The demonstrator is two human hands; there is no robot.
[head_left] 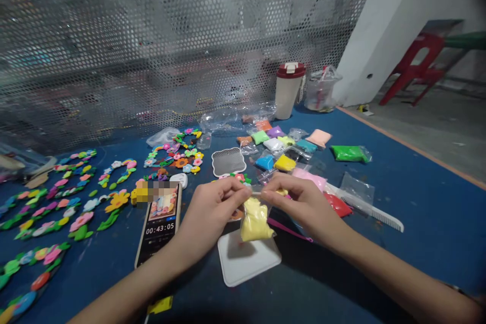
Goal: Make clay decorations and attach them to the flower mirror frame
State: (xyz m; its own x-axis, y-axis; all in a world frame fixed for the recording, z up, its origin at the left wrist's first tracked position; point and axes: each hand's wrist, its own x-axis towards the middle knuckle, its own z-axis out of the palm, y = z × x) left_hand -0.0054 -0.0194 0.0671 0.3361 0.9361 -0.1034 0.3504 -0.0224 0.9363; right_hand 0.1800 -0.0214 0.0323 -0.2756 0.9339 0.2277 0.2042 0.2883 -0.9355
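Between my hands hangs a small clear bag of pale yellow clay [255, 223]. My left hand [214, 207] pinches the bag's top edge on the left, thumb against fingers. On the right, my right hand [294, 200] pinches the same edge. The bag hangs above a white rounded-square pad [248, 260] on the table. Behind the hands stands a small scallop-edged mirror or frame [228, 162], and colourful flower pieces show partly between them. A purple strap [290, 230] lies under my right hand.
Several bagged clay colours, including a green packet [349, 153], lie beyond my right hand near a white comb [374, 212]. A phone [159, 225] showing a timer is at left, beside flower-decorated frames [117, 202]. A lidded cup [288, 92] stands behind.
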